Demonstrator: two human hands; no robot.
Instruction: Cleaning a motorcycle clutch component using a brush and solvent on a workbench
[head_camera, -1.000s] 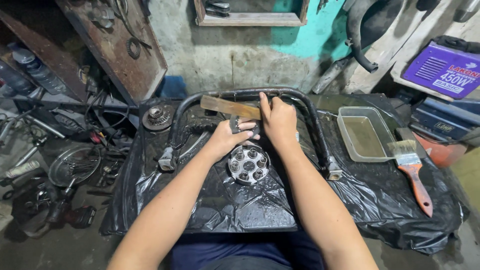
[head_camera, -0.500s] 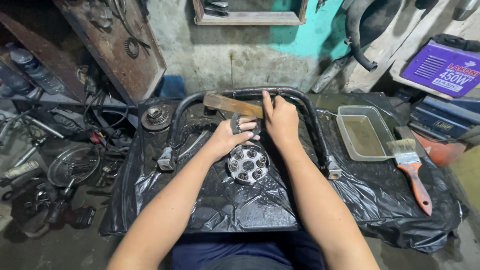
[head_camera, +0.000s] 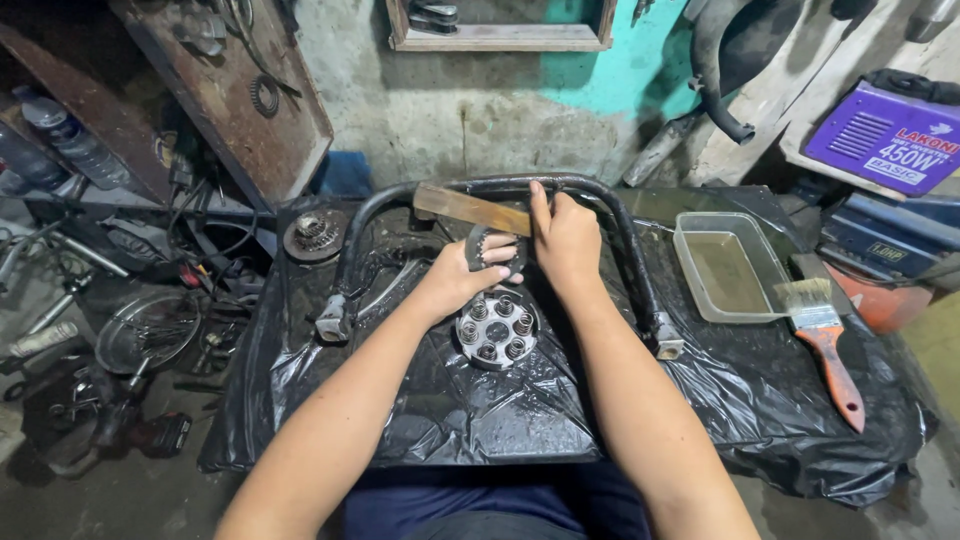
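Head view: toward the counter's far edge, the left hand (head_camera: 462, 282) is pinching a small dark ring-shaped part (head_camera: 492, 248) in its fingers, while the right hand (head_camera: 566, 238) is wrapping closed fingers round a flat wooden stick (head_camera: 470, 208). Keeping the ring braced would likely help the stick work squarely.

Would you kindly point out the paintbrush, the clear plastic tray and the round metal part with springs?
paintbrush (head_camera: 838, 362): head view, on its red handle.
clear plastic tray (head_camera: 690, 262): head view, on its left wall.
round metal part with springs (head_camera: 497, 331): head view, on its centre hub.
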